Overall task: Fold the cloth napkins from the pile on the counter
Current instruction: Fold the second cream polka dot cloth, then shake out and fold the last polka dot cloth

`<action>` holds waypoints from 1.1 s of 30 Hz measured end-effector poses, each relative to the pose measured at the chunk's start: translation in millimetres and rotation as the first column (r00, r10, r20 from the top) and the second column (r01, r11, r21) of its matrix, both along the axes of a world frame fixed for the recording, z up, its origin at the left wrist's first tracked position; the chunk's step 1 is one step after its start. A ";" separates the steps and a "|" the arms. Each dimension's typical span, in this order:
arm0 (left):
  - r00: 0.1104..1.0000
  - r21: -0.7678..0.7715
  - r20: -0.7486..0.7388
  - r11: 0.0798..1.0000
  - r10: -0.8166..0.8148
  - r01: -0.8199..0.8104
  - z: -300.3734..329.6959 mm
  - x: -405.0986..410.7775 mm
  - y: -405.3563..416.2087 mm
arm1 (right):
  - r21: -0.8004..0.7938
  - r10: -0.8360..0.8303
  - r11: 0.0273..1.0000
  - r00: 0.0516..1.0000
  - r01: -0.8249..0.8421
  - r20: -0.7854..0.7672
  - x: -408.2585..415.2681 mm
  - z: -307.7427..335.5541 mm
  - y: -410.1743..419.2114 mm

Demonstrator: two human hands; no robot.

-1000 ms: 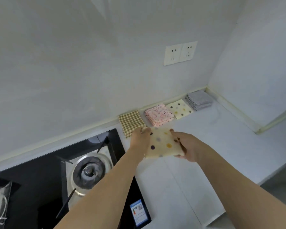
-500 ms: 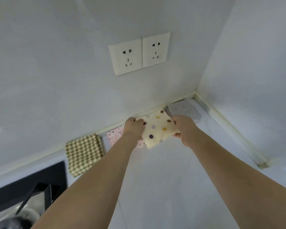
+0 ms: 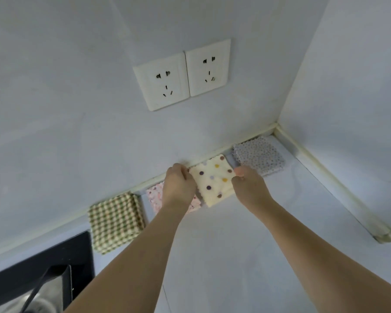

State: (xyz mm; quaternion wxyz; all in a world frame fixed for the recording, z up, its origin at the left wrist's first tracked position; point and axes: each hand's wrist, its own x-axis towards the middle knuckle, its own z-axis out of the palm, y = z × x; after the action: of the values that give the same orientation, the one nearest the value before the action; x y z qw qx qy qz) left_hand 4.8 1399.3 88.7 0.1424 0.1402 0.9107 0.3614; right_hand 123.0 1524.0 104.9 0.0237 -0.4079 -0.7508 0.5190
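polka-dot napkin [image 3: 213, 181]: cream, folded square | flat by wall | between pink floral napkin [image 3: 155, 196] and grey napkin stack [image 3: 259, 155]

The polka-dot napkin [image 3: 213, 180] looks like soft matt cloth with a scalloped edge, and so do the checked napkin [image 3: 115, 222], the pink floral napkin [image 3: 155, 197] and the grey dotted stack [image 3: 259, 155]. The counter [image 3: 246, 233] is smooth and faintly sheened, the wall sockets [image 3: 182, 74] smooth off-white plastic. The hob [image 3: 54, 256] is glossy black glass with dull metal inside.

Legible text, labels, brands, numbers, signs: none. The 2 wall sockets [image 3: 182, 74] and the folded napkins [image 3: 215, 178] carry no readable marks.
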 end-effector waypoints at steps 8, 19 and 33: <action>0.912 -0.220 -0.288 0.947 -0.292 0.234 29.7 25.1 -92.5 | 0.260 0.137 0.956 0.990 -0.136 0.016 11.8 38.6 -86.8; 0.864 -0.256 -0.403 0.943 -0.303 0.212 69.2 34.1 -323.7 | 0.335 0.265 0.912 0.963 -0.237 -0.039 12.1 79.1 -304.4; 0.898 -0.274 -0.422 0.962 -0.129 0.009 103.3 37.4 -579.0 | 0.325 0.456 0.852 0.887 -0.410 -0.077 -13.7 103.4 -546.1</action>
State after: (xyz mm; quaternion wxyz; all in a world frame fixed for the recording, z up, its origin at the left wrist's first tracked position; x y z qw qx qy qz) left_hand 42.2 820.2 192.0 -0.0344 0.2295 0.9539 0.1905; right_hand 109.3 977.9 208.2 0.0244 -0.1789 -0.8893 0.4202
